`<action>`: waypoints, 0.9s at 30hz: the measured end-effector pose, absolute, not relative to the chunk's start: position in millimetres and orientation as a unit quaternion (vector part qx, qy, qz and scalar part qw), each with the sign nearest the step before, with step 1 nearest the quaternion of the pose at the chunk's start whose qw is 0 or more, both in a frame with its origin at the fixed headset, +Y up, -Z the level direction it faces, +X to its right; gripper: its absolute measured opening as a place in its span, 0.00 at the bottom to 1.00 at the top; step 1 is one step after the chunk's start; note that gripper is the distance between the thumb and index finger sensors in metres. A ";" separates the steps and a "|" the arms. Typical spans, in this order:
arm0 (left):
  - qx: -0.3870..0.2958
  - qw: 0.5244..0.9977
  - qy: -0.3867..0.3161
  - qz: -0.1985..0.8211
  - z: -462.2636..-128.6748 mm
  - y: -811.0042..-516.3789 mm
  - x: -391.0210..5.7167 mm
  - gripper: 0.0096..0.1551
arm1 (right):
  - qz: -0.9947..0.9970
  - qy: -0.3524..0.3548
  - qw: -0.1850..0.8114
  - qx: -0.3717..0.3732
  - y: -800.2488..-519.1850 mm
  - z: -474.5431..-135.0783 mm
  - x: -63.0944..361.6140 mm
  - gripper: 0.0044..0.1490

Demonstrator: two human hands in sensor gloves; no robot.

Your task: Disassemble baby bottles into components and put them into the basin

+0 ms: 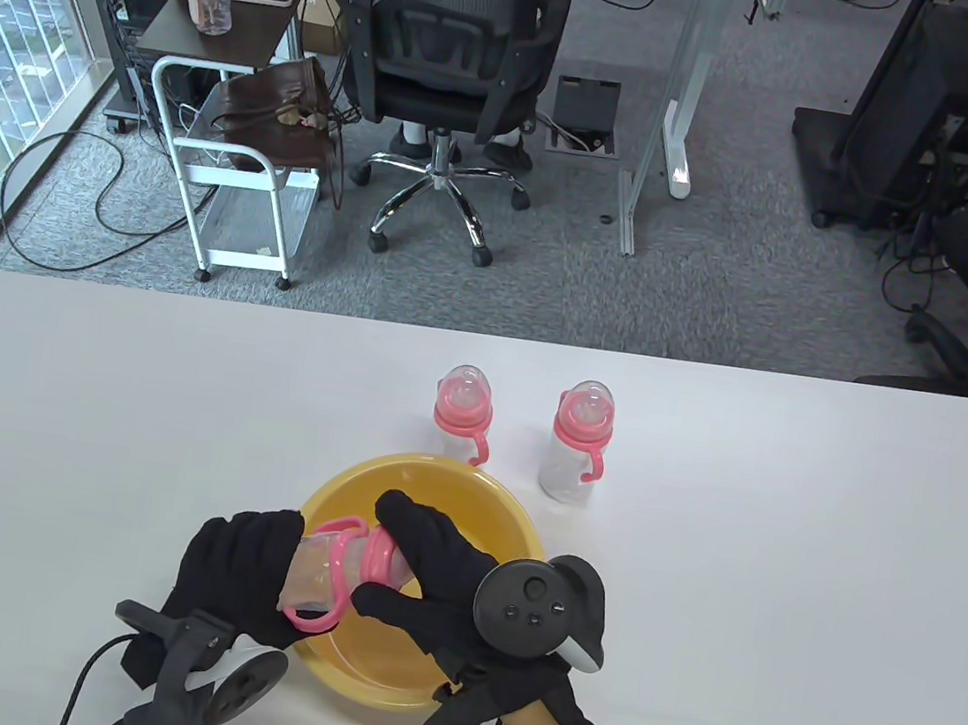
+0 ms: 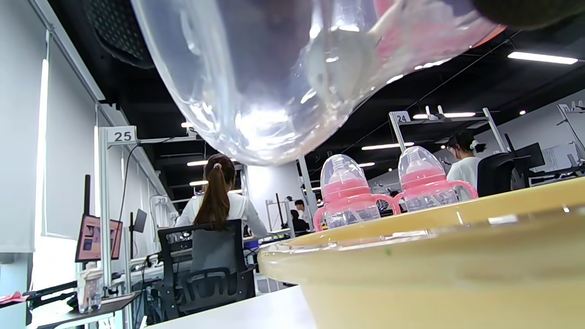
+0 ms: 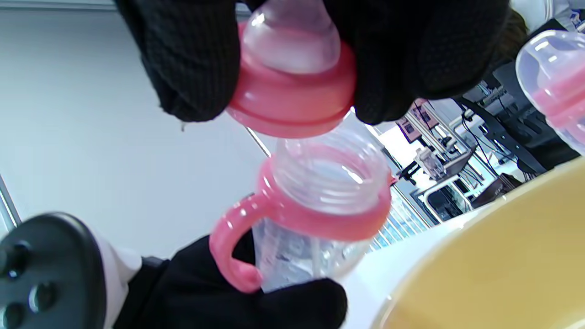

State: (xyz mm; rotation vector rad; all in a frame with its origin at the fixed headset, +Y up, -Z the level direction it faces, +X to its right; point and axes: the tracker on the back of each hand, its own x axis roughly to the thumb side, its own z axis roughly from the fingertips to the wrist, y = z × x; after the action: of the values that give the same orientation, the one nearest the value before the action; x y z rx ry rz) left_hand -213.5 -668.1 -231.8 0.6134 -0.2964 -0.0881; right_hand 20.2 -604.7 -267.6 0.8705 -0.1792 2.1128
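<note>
1. The right hand grips a pink collar with its clear teat between thumb and fingers; in the right wrist view the collar sits just off the bottle's open threaded neck, a narrow gap between them.
2. The left hand is wrapped round the clear bottle, holding it on its side over the near left rim of the basin, mouth toward the right hand.
3. A pink handle ring circles the bottle's neck, one loop curving down beside the left glove.
4. The yellow basin stands on the white table directly under both hands; its inside is largely hidden by them.
5. Two more bottles stand upright just beyond the basin's far rim, both capped and with pink handles: the left bottle close to the rim, the right bottle beside it, slightly apart.
6. Past the table's far edge, a person sits in a black office chair, back to the camera; a white cart stands to its left.
</note>
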 end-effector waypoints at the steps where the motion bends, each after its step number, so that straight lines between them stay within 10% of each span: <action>1: 0.301 0.942 -0.145 -0.042 -231.8 -668.1 -213.7 0.61 | 0.836 -0.078 0.418 0.346 -602.8 -266.6 21.1 0.52; 27: 0.278 0.955 -0.098 -0.042 -244.2 -674.7 -232.9 0.61 | 0.804 -0.151 0.485 0.310 -567.9 -252.7 45.0 0.53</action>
State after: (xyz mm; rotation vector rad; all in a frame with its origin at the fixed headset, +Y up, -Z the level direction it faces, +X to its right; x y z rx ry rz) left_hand -232.9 -674.7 -244.2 0.5643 -0.1986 -0.0847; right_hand 45.0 -567.9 -252.7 0.7534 -0.3677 1.9564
